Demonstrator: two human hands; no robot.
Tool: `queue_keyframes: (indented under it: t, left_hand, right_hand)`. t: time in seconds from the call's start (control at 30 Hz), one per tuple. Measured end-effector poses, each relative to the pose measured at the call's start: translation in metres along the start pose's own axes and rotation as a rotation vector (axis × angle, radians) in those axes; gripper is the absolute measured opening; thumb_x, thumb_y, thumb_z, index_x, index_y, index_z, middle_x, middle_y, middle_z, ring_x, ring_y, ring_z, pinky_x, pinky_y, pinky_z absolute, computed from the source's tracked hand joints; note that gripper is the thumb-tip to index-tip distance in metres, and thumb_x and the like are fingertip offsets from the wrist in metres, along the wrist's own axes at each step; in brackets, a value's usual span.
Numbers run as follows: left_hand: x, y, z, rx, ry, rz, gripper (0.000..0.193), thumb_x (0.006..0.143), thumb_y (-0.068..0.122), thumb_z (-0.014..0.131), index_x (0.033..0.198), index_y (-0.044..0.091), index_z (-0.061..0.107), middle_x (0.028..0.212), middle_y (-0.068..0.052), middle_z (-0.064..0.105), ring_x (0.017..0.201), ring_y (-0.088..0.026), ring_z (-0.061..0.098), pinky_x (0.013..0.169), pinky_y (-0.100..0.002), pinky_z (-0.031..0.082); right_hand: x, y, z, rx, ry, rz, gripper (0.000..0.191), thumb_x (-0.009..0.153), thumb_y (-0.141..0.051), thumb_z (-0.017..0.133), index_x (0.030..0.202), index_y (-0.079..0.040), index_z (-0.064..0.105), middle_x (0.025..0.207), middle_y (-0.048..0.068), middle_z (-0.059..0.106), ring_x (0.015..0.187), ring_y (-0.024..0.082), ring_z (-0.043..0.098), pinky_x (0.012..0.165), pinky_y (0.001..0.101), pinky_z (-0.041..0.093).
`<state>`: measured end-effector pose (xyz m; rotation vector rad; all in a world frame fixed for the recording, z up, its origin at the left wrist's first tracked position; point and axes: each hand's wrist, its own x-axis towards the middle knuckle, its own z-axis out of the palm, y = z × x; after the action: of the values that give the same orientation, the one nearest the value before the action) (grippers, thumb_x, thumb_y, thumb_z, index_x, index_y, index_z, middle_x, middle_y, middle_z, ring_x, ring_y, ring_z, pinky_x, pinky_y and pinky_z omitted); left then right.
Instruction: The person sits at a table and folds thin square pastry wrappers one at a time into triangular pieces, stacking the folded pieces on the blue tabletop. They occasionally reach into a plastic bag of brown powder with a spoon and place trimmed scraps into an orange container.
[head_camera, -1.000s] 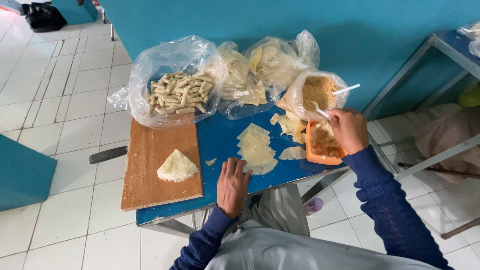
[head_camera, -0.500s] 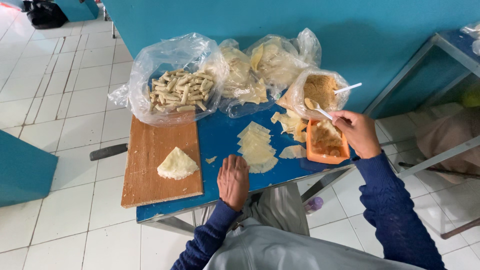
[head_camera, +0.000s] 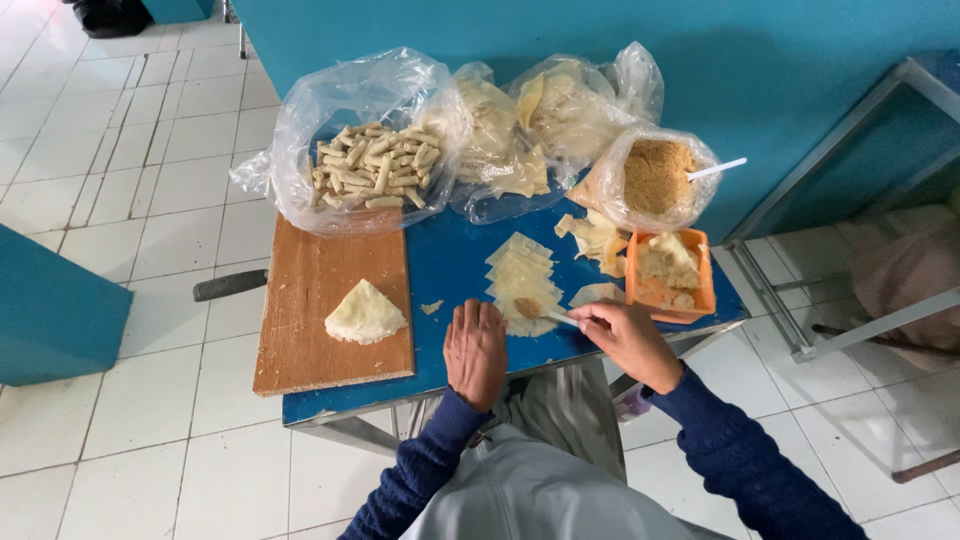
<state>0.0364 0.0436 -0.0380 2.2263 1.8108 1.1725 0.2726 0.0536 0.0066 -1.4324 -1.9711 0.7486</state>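
Head view: the right hand (head_camera: 628, 340) has its grip clamped on a small spoon (head_camera: 543, 312) whose bowl, heaped with brownish filling, rests on the nearest sheet of the stack of pastry wrappers (head_camera: 522, 281). The left hand (head_camera: 475, 350) lies flat, fingers together and holding nothing, on the blue tabletop (head_camera: 450, 265) just beside that stack on the wooden board's side.

Taking the stack as landmark: the wooden board (head_camera: 325, 290) lies beside it past the left hand, carrying a folded triangular pastry (head_camera: 364, 313); a small dough scrap (head_camera: 432, 307) sits between board and stack. An orange tub (head_camera: 670, 273) of filling stands near the stack on the right hand's side, with loose wrapper pieces (head_camera: 596, 240) between them. Behind the stack, against the teal wall (head_camera: 760, 70), stand clear plastic bags: one of rolled pastry sticks (head_camera: 372, 168), two of wrappers (head_camera: 520, 135), and one of brown crumbs (head_camera: 656, 178) with a white spoon handle (head_camera: 716, 169) sticking out. Nothing lies between the hands and the stack.

The floor is white tile (head_camera: 120, 180); a metal frame (head_camera: 800, 290) stands past the orange tub.

Half a second earlier the right hand held the spoon over the orange tub; it has now come across to the stack, while the left hand has stayed put.
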Motion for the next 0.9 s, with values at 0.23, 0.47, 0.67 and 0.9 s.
queue_keyframes:
  t: [0.23,0.47,0.67,0.9]
  left_hand:
    - [0.006,0.003,-0.005,-0.327,0.029,-0.030,0.016,0.088,0.004,0.069,0.092,0.004,0.053,0.087,-0.012,0.059,0.078,-0.034,0.061,0.067,-0.044,0.049]
    - [0.013,0.008,-0.007,-0.488,0.018,-0.062,0.024,0.082,-0.006,0.072,0.096,0.003,0.053,0.086,-0.013,0.057,0.066,-0.029,0.060,0.059,-0.040,0.048]
    - [0.017,0.006,-0.004,-0.527,-0.045,-0.025,0.031,0.080,-0.005,0.076,0.100,0.002,0.054,0.091,-0.012,0.060,0.068,-0.026,0.061,0.062,-0.038,0.051]
    - [0.015,-0.001,-0.008,-0.536,-0.150,0.050,0.038,0.078,-0.001,0.078,0.108,0.000,0.054,0.106,-0.013,0.062,0.083,-0.027,0.070,0.072,-0.038,0.056]
  right_hand:
    - [0.003,-0.010,-0.004,-0.423,0.139,-0.384,0.018,0.087,-0.003,0.067,0.103,-0.007,0.073,0.090,0.006,0.063,0.090,0.028,0.058,0.080,0.0400,0.049]
    - [-0.003,-0.009,-0.009,-0.698,0.185,-0.594,0.038,0.082,0.000,0.067,0.118,-0.009,0.071,0.105,0.004,0.060,0.098,0.023,0.056,0.082,0.0384,0.048]
    - [-0.014,-0.007,-0.014,-0.705,0.223,-0.570,0.042,0.079,0.000,0.067,0.120,-0.011,0.072,0.103,0.003,0.060,0.097,0.022,0.057,0.082,0.0391,0.048]
    - [-0.009,-0.004,-0.044,-0.436,0.347,-0.364,0.021,0.094,-0.005,0.065,0.113,-0.010,0.073,0.094,0.007,0.065,0.090,0.026,0.060,0.080,0.0406,0.049]
